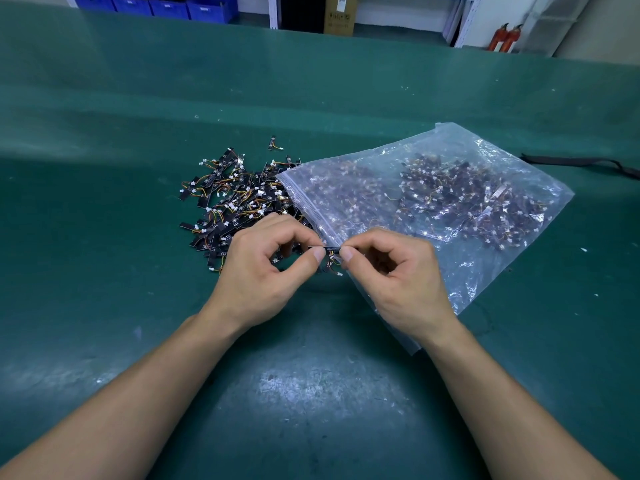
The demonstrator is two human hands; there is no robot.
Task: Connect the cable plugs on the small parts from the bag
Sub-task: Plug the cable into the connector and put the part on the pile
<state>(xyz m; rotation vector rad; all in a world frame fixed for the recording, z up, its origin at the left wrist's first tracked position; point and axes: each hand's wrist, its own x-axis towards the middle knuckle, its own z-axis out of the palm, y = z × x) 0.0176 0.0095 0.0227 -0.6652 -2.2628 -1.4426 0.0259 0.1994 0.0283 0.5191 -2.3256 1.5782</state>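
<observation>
A clear zip bag [450, 195] full of small black parts with thin orange and yellow wires lies on the green table. Beside its open mouth sits a loose pile of the same parts [235, 195]. Just in front of the bag's mouth, my left hand [263, 268] and my right hand [391, 268] together pinch one small black part [331, 249], each at one end, between thumb and forefinger. Its short wires and a white plug [338, 273] hang below the part. My other fingers are curled.
One stray part [273, 143] lies apart behind the pile. A black strap [581, 162] lies at the right, past the bag. Blue bins [156, 5], a cardboard box and red extinguishers [505, 38] stand beyond the table's far edge.
</observation>
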